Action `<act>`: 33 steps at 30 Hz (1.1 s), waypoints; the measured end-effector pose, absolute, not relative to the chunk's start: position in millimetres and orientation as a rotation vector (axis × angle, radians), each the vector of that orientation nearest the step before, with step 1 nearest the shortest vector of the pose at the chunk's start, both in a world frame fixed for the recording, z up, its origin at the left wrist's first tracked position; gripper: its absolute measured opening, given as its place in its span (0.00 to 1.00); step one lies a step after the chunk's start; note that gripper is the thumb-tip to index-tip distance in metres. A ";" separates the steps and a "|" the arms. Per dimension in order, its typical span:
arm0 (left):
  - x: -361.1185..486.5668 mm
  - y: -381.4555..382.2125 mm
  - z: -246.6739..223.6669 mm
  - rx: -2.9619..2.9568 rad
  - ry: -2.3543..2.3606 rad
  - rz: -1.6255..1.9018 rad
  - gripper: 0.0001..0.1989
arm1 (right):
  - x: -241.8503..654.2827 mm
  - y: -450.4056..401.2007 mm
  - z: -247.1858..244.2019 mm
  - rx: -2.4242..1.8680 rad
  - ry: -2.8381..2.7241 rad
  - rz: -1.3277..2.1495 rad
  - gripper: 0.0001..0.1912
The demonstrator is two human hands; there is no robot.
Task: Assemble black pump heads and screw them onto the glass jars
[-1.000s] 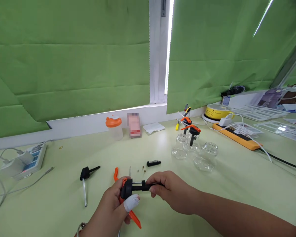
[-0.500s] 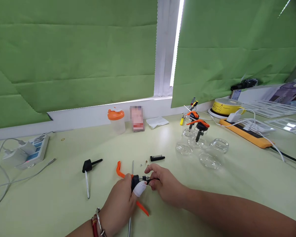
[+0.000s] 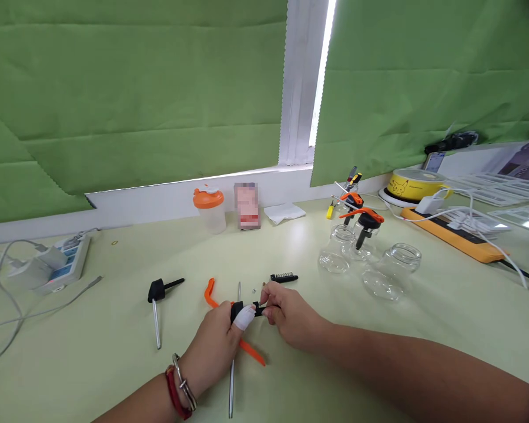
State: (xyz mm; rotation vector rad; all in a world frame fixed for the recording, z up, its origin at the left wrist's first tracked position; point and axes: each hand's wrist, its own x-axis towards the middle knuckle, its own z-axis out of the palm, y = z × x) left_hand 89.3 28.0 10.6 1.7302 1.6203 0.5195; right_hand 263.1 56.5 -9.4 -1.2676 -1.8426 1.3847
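Note:
My left hand (image 3: 218,336), with white tape on its thumb, is closed around a black-and-orange tool (image 3: 252,352). A long thin metal rod (image 3: 231,388) runs through or under that hand; which of the two I cannot tell. Pinched between the thumb and fingers of my right hand (image 3: 288,311) is a small black part (image 3: 259,311) at the tool's end. Beyond it lies a black piece with a coil spring (image 3: 284,277). A tiny metal bit (image 3: 254,291) rests near my right fingertips. To the left is a black head with a metal rod (image 3: 157,290).
At right stand clear glass jars (image 3: 335,255), and other black-and-orange pieces (image 3: 367,220) rest in or over them. Behind is an orange-lidded cup (image 3: 209,208) by a tissue (image 3: 284,212). Power strips (image 3: 454,234) with cables lie at both sides.
The view has shifted slightly. Both hands still hold the tool and the small black part, and the right fingers are now closed more tightly at the tool's end.

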 end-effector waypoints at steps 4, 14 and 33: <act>89.0 30.7 9.9 1.722 1.627 0.494 0.20 | 262.7 60.4 -15.2 -1.246 -1.859 1.407 0.08; 88.3 33.6 10.1 1.694 1.593 0.498 0.20 | 263.5 62.5 -19.8 -1.235 -1.938 1.302 0.07; 86.9 32.4 8.8 1.641 1.605 0.562 0.22 | 263.8 60.9 -19.8 -1.259 -1.944 1.298 0.07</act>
